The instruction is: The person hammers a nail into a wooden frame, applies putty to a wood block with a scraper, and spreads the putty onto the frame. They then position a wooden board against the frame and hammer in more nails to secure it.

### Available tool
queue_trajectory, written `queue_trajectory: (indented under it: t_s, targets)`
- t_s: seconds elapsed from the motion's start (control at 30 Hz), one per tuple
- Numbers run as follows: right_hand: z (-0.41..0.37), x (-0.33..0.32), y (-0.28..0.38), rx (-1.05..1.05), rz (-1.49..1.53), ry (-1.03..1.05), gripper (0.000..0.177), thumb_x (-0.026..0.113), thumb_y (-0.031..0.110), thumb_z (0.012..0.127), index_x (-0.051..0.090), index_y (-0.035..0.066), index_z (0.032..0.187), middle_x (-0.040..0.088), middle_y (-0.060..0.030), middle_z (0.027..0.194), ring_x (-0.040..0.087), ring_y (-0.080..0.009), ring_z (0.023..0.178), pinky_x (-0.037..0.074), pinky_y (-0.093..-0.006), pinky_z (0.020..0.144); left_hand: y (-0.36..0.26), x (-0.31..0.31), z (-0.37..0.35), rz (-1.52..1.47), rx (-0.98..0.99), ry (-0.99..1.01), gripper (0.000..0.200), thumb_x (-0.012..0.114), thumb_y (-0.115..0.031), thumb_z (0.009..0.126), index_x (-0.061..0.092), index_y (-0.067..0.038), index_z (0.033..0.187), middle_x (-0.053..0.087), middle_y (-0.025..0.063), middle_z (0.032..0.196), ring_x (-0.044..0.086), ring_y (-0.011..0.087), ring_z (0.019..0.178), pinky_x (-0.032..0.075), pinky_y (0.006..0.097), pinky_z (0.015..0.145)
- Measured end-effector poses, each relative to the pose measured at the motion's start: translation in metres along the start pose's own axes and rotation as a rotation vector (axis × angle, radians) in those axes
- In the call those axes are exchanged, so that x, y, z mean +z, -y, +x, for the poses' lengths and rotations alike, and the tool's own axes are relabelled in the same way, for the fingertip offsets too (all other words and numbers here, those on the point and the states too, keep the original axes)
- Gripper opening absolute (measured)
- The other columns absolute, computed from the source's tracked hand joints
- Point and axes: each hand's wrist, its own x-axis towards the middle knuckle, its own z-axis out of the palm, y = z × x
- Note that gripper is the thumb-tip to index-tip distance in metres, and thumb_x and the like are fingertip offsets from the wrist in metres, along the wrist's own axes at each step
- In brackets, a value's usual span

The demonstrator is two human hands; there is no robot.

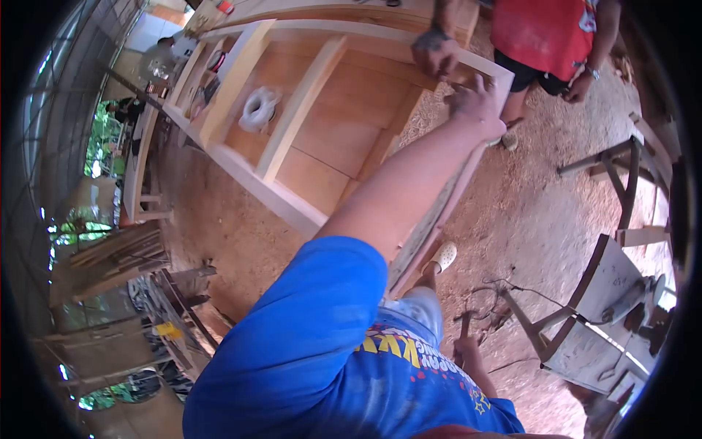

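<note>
My left hand [477,110] reaches out to the near right corner of a large wooden frame [292,201], its fingers apart over the corner's edge. Low at my side, my right hand [468,353] is closed around a hammer [466,324]. Pale crossbars [303,106] divide the frame, with brown panels [344,121] between them. A white ring-shaped roll [259,108] lies inside one section. Close to my left hand, a co-worker's hand [436,54] rests at the frame's top edge.
The co-worker in a red top [541,36] stands beyond the corner. A metal-legged stand with a machine [614,293] is at the right, with a cable on the floor near it. Stacked boards [110,260] and a workbench [142,161] are at the left.
</note>
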Motion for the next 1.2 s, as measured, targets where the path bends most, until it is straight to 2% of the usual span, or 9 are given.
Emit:
queue_trajectory:
  t_s: [0.2, 0.23, 0.33, 0.4, 0.53, 0.6, 0.7, 0.9, 1.2]
  targets:
    - [-0.087, 0.087, -0.042, 0.163, 0.549, -0.054, 0.012, 0.058, 0.005, 0.081, 0.068, -0.001, 0.077, 0.066, -0.0147, 0.063, 0.068, -0.0274, 0.054, 0.049, -0.0401, 0.045, 0.046, -0.009, -0.042, -0.127, 0.135, 0.098, 0.104, 0.078, -0.049, 0.076, 0.032, -0.011, 0.161, 0.036, 0.0191, 0.160, 0.049, 0.0483, 0.139, 0.054, 0.0562, 0.103]
    - [-0.099, 0.093, -0.041, 0.157, 0.728, 0.000, 0.009, 0.057, 0.005, 0.082, 0.062, -0.001, 0.076, 0.059, -0.0116, 0.058, 0.063, -0.0256, 0.048, 0.047, -0.0392, 0.041, 0.061, 0.000, -0.072, -0.206, 0.231, -0.137, 0.067, 0.074, -0.044, 0.085, 0.059, -0.009, 0.140, 0.054, 0.0180, 0.144, 0.061, 0.0396, 0.129, 0.057, 0.0514, 0.097]
    - [-0.098, 0.138, -0.005, 0.138, 0.653, -0.314, 0.011, 0.057, 0.004, 0.083, 0.059, -0.002, 0.074, 0.057, -0.0114, 0.057, 0.060, -0.0257, 0.045, 0.048, -0.0400, 0.041, 0.134, 0.011, -0.111, -0.545, 0.591, -0.213, 0.033, 0.068, -0.035, 0.093, 0.075, -0.008, 0.110, 0.071, 0.0151, 0.114, 0.073, 0.0311, 0.106, 0.059, 0.0472, 0.088]
    - [-0.099, 0.176, 0.029, 0.182, 0.885, -0.401, 0.014, 0.058, 0.004, 0.083, 0.059, -0.005, 0.072, 0.061, -0.0137, 0.061, 0.063, -0.0266, 0.047, 0.052, -0.0414, 0.043, 0.196, -0.004, -0.144, -0.593, 0.598, -0.446, 0.025, 0.066, -0.029, 0.096, 0.076, -0.007, 0.090, 0.074, 0.0126, 0.086, 0.075, 0.0310, 0.084, 0.059, 0.0428, 0.077]
    - [-0.148, 0.221, 0.084, 0.194, 0.690, -0.571, 0.024, 0.068, 0.013, 0.081, 0.067, -0.010, 0.077, 0.068, -0.0204, 0.068, 0.070, -0.0307, 0.060, 0.054, -0.0431, 0.052, 0.377, -0.056, -0.154, -0.775, 0.364, -0.584, 0.027, 0.064, -0.028, 0.098, 0.075, -0.002, 0.097, 0.074, 0.0146, 0.083, 0.072, 0.0182, 0.076, 0.057, 0.0388, 0.070]
    - [-0.182, 0.231, 0.120, 0.183, 0.582, -0.555, 0.035, 0.076, 0.022, 0.079, 0.071, -0.013, 0.084, 0.072, -0.0249, 0.075, 0.075, -0.0335, 0.072, 0.056, -0.0445, 0.060, 0.482, -0.080, -0.137, -0.526, 0.223, -0.828, 0.024, 0.062, -0.025, 0.098, 0.076, -0.005, 0.102, 0.076, 0.0196, 0.099, 0.075, 0.0373, 0.093, 0.058, 0.0482, 0.081]
    - [-0.070, 0.305, 0.019, -0.262, 0.386, -0.463, 0.010, 0.066, -0.001, 0.083, 0.068, -0.010, 0.084, 0.066, -0.0158, 0.071, 0.068, -0.0292, 0.060, 0.051, -0.0476, 0.049, 0.588, -0.112, -0.142, -0.255, -0.084, -0.567, 0.023, 0.062, -0.023, 0.097, 0.078, -0.011, 0.109, 0.076, 0.0190, 0.106, 0.074, 0.0367, 0.101, 0.059, 0.0492, 0.086]
    - [-0.197, 0.300, 0.129, 0.218, 0.520, -0.483, 0.040, 0.079, 0.021, 0.075, 0.070, -0.010, 0.098, 0.071, -0.0215, 0.091, 0.071, -0.0330, 0.083, 0.055, -0.0458, 0.066, 0.639, -0.097, -0.104, 0.295, 0.235, -0.162, 0.026, 0.062, -0.024, 0.098, 0.076, -0.015, 0.118, 0.077, 0.0172, 0.112, 0.074, 0.0351, 0.103, 0.059, 0.0485, 0.088]
    - [-0.238, 0.334, 0.177, 0.403, 0.863, -0.541, 0.070, 0.095, 0.038, 0.064, 0.073, -0.012, 0.108, 0.077, -0.0244, 0.109, 0.076, -0.0325, 0.103, 0.059, -0.0418, 0.080, 0.623, -0.077, -0.055, 0.528, -0.014, 0.040, 0.024, 0.067, -0.017, 0.096, 0.079, -0.011, 0.116, 0.076, 0.0137, 0.121, 0.073, 0.0323, 0.113, 0.059, 0.0446, 0.095]
